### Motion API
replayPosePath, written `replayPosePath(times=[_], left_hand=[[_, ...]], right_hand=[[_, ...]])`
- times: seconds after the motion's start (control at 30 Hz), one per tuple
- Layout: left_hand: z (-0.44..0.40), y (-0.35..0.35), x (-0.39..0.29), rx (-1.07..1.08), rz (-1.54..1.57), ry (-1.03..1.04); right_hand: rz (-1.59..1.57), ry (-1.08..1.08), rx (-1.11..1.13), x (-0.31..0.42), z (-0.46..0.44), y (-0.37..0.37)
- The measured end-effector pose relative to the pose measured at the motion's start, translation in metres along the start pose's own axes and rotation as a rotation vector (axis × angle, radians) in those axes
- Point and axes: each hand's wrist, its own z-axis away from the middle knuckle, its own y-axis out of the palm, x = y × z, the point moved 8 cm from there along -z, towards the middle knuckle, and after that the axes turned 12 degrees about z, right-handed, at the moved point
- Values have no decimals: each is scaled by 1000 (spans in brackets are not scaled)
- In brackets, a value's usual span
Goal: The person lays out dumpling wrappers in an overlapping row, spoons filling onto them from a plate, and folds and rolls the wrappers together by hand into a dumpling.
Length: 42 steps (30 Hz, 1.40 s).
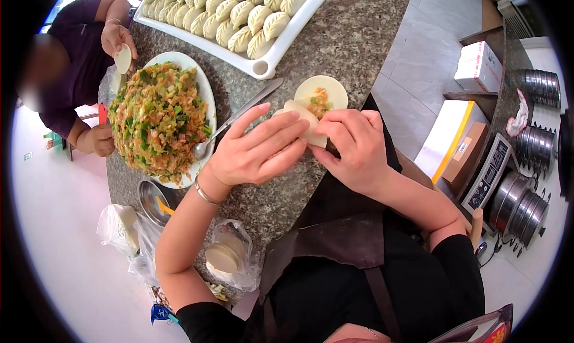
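Note:
My left hand (257,146), palm down with fingers stretched over it, supports a pale folded dumpling wrapper (306,119); its thumb is hidden. From the other side, my right hand (354,144) pinches the wrapper's edge between thumb and fingertips. Just beyond my fingers is a round, flat wrapper (336,91) with a dab of chopped vegetable filling (321,102) on it. To the left, a white oval plate (206,98) carries a big mound of the same filling (152,122). A metal spoon (239,113) leans on the plate, its bowl against the filling.
A white tray (261,68) of pleated dumplings (241,13) stands at the far side of the granite counter (335,32). Near my left arm are a bagged wrapper stack (224,256) and a metal bowl (152,201). Across the counter, another person's hand (118,39) holds a wrapper.

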Motion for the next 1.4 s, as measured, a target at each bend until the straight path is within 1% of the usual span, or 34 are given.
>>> replayPosePath(times=[0.07, 0.27, 0.6, 0.7, 0.77, 0.87, 1.0, 1.2, 1.4], left_hand=[[1, 1, -1, 24, -70, 8], [-1, 0, 0, 39, -125, 13], [-7, 1, -1, 49, -136, 12], [-5, 4, -2, 44, -156, 8], [-1, 3, -6, -41, -207, 46], [-1, 3, -7, -62, -258, 63], [-3, 4, -8, -58, -288, 69], [-6, 7, -7, -91, -330, 48], [-10, 11, -4, -44, -330, 13]], right_hand=[[-7, 13, 1, -1, -1, -1], [-46, 55, -8, -6, 0, -1], [-69, 84, -32, -11, -1, -4], [-84, 93, -40, -13, -1, -4], [-105, 110, -33, -16, -2, -5], [-157, 160, -14, -21, -1, -3], [-221, 241, 37, -28, -2, -1], [-184, 262, 46, -32, -4, -5], [-204, 269, 53, -37, -4, -3]])
